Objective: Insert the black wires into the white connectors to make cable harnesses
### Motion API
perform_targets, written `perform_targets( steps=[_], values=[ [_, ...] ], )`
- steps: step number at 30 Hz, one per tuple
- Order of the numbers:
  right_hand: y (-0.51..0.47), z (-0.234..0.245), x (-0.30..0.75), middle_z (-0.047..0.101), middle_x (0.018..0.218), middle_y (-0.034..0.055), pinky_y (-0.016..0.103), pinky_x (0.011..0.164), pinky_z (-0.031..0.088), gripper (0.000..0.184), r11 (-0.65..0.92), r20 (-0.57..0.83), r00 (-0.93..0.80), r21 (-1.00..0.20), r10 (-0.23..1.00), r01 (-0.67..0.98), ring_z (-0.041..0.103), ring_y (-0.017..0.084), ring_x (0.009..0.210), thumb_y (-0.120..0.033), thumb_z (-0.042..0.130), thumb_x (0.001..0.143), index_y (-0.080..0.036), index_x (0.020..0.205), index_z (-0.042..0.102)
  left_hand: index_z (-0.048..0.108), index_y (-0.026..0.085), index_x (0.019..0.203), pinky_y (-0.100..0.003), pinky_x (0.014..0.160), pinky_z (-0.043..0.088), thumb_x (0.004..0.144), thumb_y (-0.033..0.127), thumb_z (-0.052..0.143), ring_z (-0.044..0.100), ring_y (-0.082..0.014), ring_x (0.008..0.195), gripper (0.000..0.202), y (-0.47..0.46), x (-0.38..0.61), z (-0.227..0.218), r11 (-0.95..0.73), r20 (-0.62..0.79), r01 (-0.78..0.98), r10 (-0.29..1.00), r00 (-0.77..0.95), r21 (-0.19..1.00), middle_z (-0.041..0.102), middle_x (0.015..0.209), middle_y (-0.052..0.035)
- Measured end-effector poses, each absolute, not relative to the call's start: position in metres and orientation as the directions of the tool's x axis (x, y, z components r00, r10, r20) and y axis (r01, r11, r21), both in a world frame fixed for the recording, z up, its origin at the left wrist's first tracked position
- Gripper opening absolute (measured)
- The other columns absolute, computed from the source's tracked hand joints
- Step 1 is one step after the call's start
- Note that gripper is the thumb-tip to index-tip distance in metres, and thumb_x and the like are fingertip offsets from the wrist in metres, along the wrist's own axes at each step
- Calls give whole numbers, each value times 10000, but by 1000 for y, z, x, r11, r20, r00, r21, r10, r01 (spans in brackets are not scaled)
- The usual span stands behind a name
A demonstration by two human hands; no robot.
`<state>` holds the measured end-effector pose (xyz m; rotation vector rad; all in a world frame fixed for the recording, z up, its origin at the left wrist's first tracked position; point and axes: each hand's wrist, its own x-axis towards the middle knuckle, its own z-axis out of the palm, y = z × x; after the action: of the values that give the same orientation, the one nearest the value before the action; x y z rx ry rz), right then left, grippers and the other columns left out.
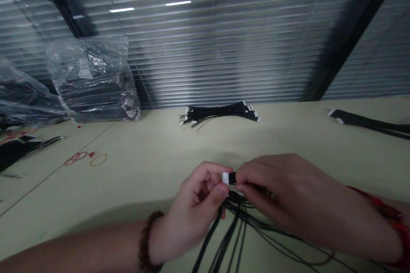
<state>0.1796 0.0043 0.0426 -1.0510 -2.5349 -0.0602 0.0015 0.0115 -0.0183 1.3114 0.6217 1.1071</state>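
Observation:
Between the thumb and index finger of my left hand (200, 204) is a small white connector (226, 178). Black wires run out of its right side, and my right hand (288, 196) pinches them close behind the connector. Below both hands hangs a loose bundle of black wires (237, 222), part of it passing under my left fingers and spreading toward the bottom edge. My palms hide some of the wires.
A tied stack of black cables (221, 113) lies at the table's back, before the blinds (224, 42). More cables (368, 123) lie at right. Clear plastic bags (96, 81) of cables stand back left. Rubber bands (98, 160) lie on the table (144, 149).

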Motion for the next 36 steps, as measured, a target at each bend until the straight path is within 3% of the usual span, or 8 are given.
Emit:
perform_targets(
  steps=[3,6,12,18,23,27,31,36],
  values=[
    [22,44,187,560,770,21,291,629,302,172,628,452,-619,153,642,763,498,182,699,-136,645,669,-164,813,556,563,192,990,-93,391,366,849,273,557,426,-16,452,162,14,1,-20,-62,208,-340,886,415,939,453,644,53],
    [53,40,200,569,879,94,329,698,324,264,498,417,-545,226,727,837,509,253,831,-218,679,665,-121,880,563,576,194,995,-84,357,331,856,274,547,390,3,402,163,14,0,-20,12,244,-446,824,511,895,471,647,50],
    [87,29,213,567,747,32,269,566,308,359,499,361,-494,88,791,862,497,159,627,-484,588,764,-153,897,543,581,224,1005,-76,354,324,863,255,537,400,8,393,152,16,-1,-19,-38,298,-481,826,478,876,467,648,55],
    [67,47,216,566,878,18,248,630,400,474,572,348,-525,-38,776,820,528,142,743,-548,630,687,-185,967,513,574,216,966,-84,332,279,831,298,583,433,-2,368,158,17,-1,-13,22,101,-395,952,288,918,474,612,65],
    [27,67,208,563,729,-17,219,569,366,152,722,269,-674,-156,688,674,500,102,634,-327,500,825,-199,761,547,555,212,968,-83,334,281,803,318,617,453,-2,375,206,19,1,-14,38,61,-396,970,234,917,479,637,69],
    [5,60,193,545,576,-27,217,464,271,298,688,-28,-704,-190,709,701,453,82,475,-222,404,857,-181,594,538,560,208,970,-92,324,282,805,300,615,444,-3,375,196,16,2,-11,25,82,-401,965,248,916,455,648,72],
    [6,43,179,532,580,-40,195,544,292,303,682,30,-724,-365,689,634,463,57,543,-203,399,885,-153,605,505,571,214,981,-83,358,309,836,255,579,445,5,410,150,13,2,-12,35,82,-369,951,297,929,445,659,67],
    [13,32,176,414,514,-55,188,502,229,286,662,97,-712,-474,695,581,342,33,487,-192,426,858,-137,579,460,558,223,1032,-88,343,334,868,242,526,449,-6,401,168,21,0,-28,-139,323,-437,867,381,889,453,653,61]
  ],
)
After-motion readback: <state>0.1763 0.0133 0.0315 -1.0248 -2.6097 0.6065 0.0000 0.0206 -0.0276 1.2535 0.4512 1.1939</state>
